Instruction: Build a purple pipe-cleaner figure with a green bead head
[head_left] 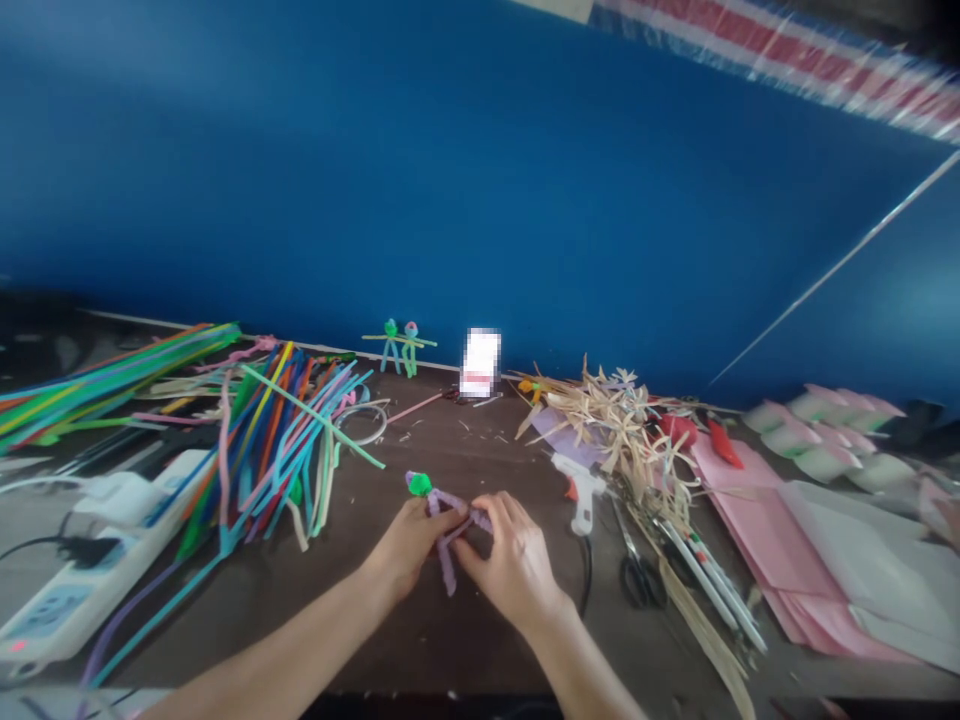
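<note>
A small pipe cleaner figure (448, 572) with purple limbs and a green head is between my two hands, low over the dark table. My left hand (409, 545) is closed around its body, just below the head. With thumb and fingers, my right hand (511, 548) pinches a purple limb on the figure's right side. Parts of the body are hidden behind my fingers. Against the wall, two similar finished-looking figures (400, 350) stand side by side, one blue-legged and one green.
Bundles of coloured pipe cleaners (277, 440) and a white power strip (97, 570) lie left. A lit phone (480, 362) leans at the back. Rightward are a hot glue gun (581, 490), scissors (637, 570), dried straw strips (622, 420), pens (709, 580) and pink sheets (772, 530).
</note>
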